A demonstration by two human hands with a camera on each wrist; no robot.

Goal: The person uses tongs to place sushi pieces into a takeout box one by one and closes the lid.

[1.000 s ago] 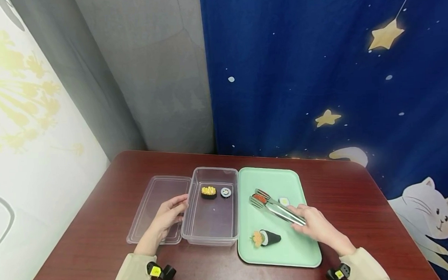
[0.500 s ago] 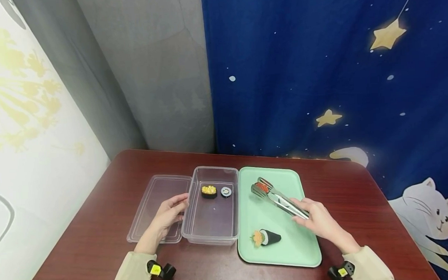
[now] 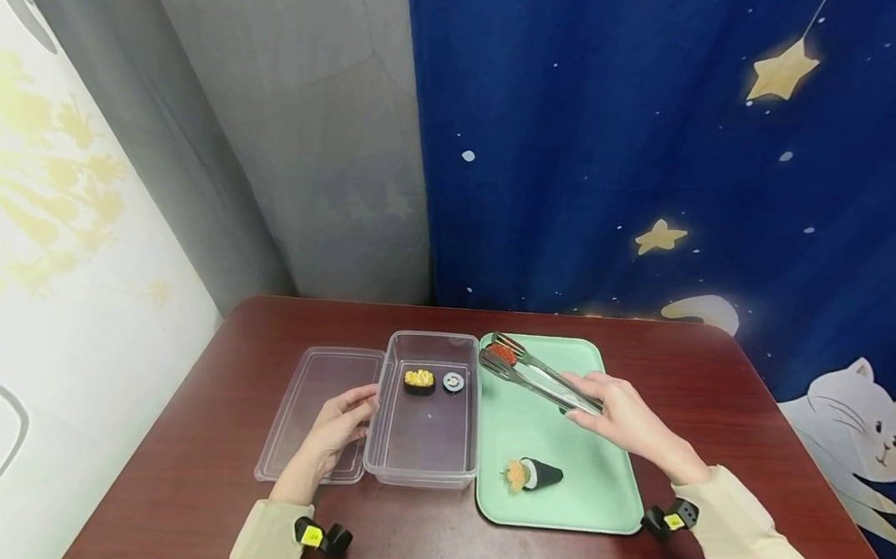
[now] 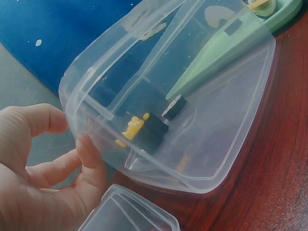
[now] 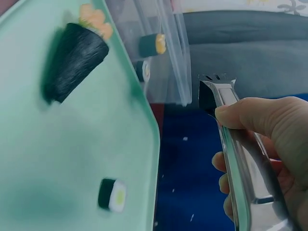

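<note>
My right hand (image 3: 619, 410) grips metal serving tongs (image 3: 538, 380) with the thumb on one arm and fingers on the other. Between the tong ends sits a sushi piece topped with red roe (image 3: 504, 354), held over the tray's far left corner. Fingertips of my left hand (image 3: 338, 430) rest at the left wall of a clear plastic container (image 3: 427, 476). Inside it are a yellow-topped sushi (image 3: 419, 382) and a small round sushi roll (image 3: 453, 383). On the green tray (image 3: 578, 499) lies a cone-shaped hand roll (image 3: 541, 473). A green-centred roll (image 5: 114, 195) is mostly hidden in the head view.
The container's clear lid (image 3: 340, 376) lies flat on the dark red table (image 3: 399, 540), left of the container and partly under my left hand. The tray stands against the container's right side. Grey and blue curtains (image 3: 534, 184) hang behind the table's far edge.
My right hand has lifted the roe sushi off the tray in the tongs and moved it farther away and left, toward the container. My left hand and the container have stayed put.
</note>
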